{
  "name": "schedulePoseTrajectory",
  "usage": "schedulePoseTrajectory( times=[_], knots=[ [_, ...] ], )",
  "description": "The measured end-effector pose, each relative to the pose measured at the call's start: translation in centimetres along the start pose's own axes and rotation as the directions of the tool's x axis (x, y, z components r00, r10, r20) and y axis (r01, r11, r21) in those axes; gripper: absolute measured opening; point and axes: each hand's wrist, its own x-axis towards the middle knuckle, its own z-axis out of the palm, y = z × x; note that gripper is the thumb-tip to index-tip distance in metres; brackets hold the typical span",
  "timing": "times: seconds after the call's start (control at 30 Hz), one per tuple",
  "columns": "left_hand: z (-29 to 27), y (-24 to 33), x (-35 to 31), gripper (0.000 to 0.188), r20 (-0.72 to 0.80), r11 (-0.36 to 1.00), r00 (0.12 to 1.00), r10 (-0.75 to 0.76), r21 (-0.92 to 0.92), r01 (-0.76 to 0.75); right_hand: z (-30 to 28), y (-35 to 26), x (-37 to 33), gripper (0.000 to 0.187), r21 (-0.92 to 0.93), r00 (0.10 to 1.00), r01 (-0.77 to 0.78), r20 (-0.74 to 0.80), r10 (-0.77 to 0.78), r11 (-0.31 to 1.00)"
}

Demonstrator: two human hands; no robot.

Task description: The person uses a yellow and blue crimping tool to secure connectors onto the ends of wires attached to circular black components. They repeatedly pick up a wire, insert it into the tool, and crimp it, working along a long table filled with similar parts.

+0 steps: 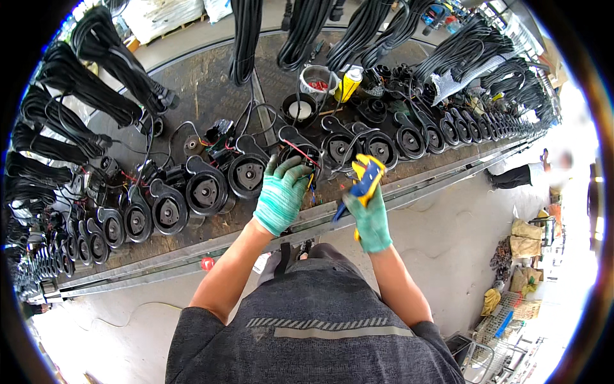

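Observation:
My left hand (282, 195), in a green and white striped glove, is bent over a black round housing at the bench's near edge. Its fingertips come together by a red wire (299, 146) and a small yellow bit; what they grip is hidden. In my right hand (373, 225), gloved in green, is a yellow and blue wire stripper (367, 180), held up just off the bench edge with its yellow end upward. Black round housings with metal centres, such as this one (247, 174), sit on either side of my left hand.
The dark bench top (211, 96) curves across the view, lined with housings and loose wires. Coiled black cables (246, 38) hang or lie along its far side. Behind the housings stand a yellow can (348, 85) and a white bowl (318, 70) with red pieces. A person (521, 174) is at far right.

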Motion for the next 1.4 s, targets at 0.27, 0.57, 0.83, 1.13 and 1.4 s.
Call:
schedulePoseTrajectory(
  times=[0.27,0.57,0.83,1.13,1.4],
  knots=[
    [-0.9,1.6,-0.3,0.034,0.044,0.996,0.998,-0.039,-0.075,0.043,4.3,0.1,5.5,0.066,-0.303,0.993,0.122,0.039,-0.115,0.945],
    [-3.3,4.6,1.3,0.028,-0.288,0.928,0.882,-0.372,-0.096,0.36,2.6,1.0,6.8,0.065,-0.328,0.99,0.094,0.129,-0.054,0.94],
    [1.8,5.9,3.2,0.034,-0.009,0.512,0.532,-0.847,-0.286,0.81,1.9,0.6,7.5,0.062,-0.275,0.956,0.08,0.292,0.004,0.958],
    [2.8,7.9,5.5,0.018,-0.037,0.439,0.504,-0.863,-0.548,0.712,0.6,1.6,8.0,0.064,-0.164,0.913,0.044,0.407,0.027,0.986],
    [4.1,7.7,5.0,0.02,-0.064,0.36,0.537,-0.841,-0.807,0.469,0.2,1.8,8.2,0.057,-0.147,0.901,-0.002,0.428,0.065,0.989]
  ],
)
